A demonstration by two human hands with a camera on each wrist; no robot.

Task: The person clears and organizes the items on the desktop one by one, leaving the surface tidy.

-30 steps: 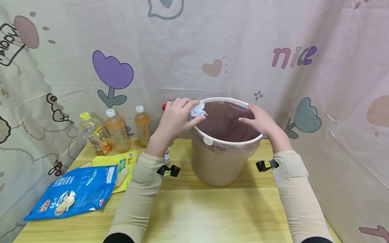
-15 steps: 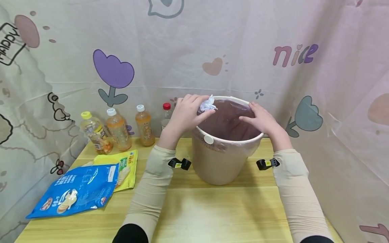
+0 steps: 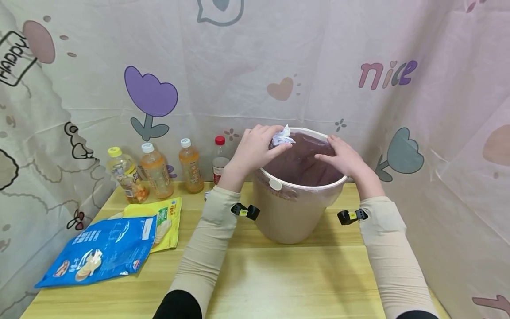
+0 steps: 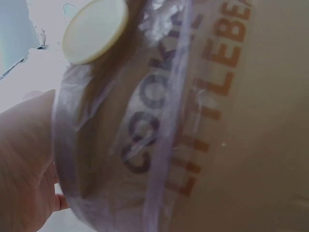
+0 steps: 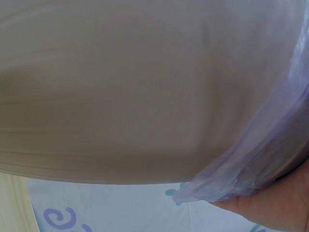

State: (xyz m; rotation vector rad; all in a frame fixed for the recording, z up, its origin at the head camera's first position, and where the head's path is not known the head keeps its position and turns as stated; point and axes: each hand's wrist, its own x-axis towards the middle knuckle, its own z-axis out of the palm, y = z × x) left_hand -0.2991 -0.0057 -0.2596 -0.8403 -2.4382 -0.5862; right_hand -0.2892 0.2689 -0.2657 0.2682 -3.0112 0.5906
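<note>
My left hand pinches a crumpled piece of white paper between thumb and fingers. It is over the left side of a beige trash can, by the rim. A clear plastic liner folds over that rim and shows with printed lettering in the left wrist view. On the can's other side, my right hand rests on the rim, its fingers fairly straight and its thumb reaching over the opening. Only part of this hand appears past the liner in the right wrist view. The bottom of the can's inside is hidden.
Three bottles of orange-tinted look, one yellow-capped, stand at the back left. A red-capped bottle stands behind my left arm. A blue snack bag overlaps a yellow one on the wooden table. A patterned cloth hangs behind.
My left hand has moved right with the crumpled paper, from the can's left edge to over its opening, uncovering the red-capped bottle. My right hand stays on the rim.
</note>
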